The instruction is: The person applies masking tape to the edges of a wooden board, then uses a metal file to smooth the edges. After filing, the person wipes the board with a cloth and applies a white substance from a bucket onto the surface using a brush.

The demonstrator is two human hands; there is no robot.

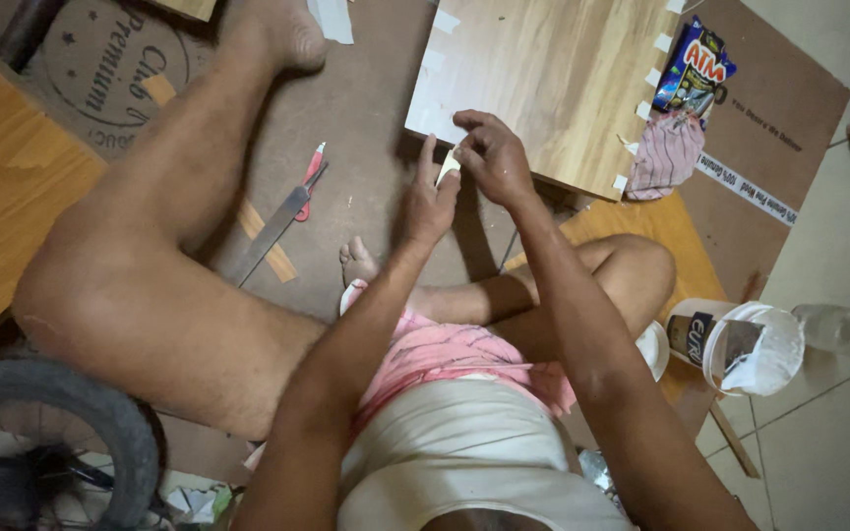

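**At the panel's near corner, both hands on a strip of tape**

Down on the cardboard-covered floor [366, 108], the person sits with legs spread, and both hands meet at the near edge of a wood-grain panel [543, 79]. The right hand [492, 155] sits curled over the panel's corner, fingers bent tight, pinching a small pale piece of tape [450, 165] between thumb and fingertips. The left hand [429, 202] comes up just beneath it, fingers extended and loosely together, its fingertips touching the same piece from below. So the tape sits right between the two hands, against the panel's edge.

Beyond the right hand, more white tape tabs [653, 77] run along the panel's far side. Further out on that side lie a striped cloth [666, 157] and a colourful snack packet [696, 64]. Off to the left of the left hand, well apart, a long metal file [273, 228] lies on the floor with a red-handled tool [311, 177] touching it. Behind the right forearm, near the knee, stands a white plastic tub [755, 344]. A bicycle tyre [61, 413] shows at the lower left.
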